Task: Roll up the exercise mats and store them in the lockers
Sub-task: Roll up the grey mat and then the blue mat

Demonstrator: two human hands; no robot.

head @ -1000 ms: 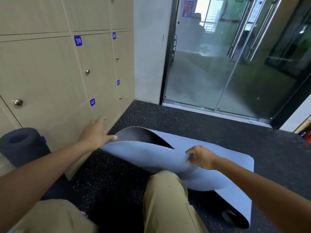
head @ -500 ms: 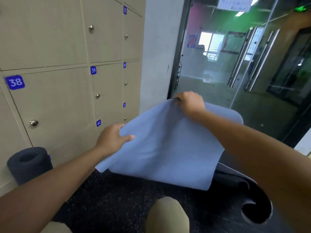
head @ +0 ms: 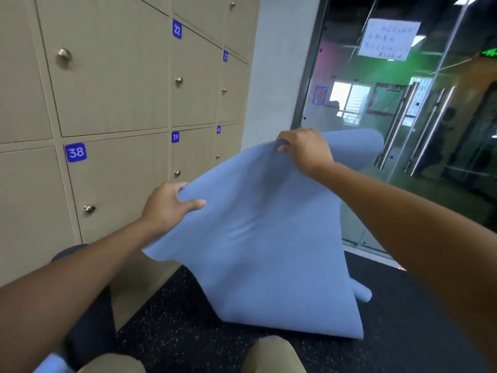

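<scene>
Far left I see the lockers (head: pixel 115 84), a wall of beige doors with round metal knobs and blue number tags: 38 low on the left, 39 and 40 further along, 22 above. At the foot of that wall, half hidden behind my left forearm, a dark rolled mat (head: pixel 88 313) stands on end on the floor.

My left hand (head: pixel 166 205) grips the left edge of the blue mat (head: pixel 263 238): the thumb lies across the near face, pointing right, and the fingers curl round behind the edge, out of my sight. The mat is lifted off the floor and hangs as a bowed sheet between my two hands, just in front of the lockers. Its long axis runs from the raised top edge down toward me, and the lower end rests on the dark speckled floor (head: pixel 172 332) by my knees. The top edge slopes upward from left to right.

My right hand (head: pixel 304 149) is higher and further out, fingers curled over the top edge and pinching it against the palm. Beyond it, the mat's far corner curls over.

On the right stand glass doors (head: pixel 419 130) with long steel handles and a paper notice (head: pixel 387 39) stuck high on the pane.
</scene>
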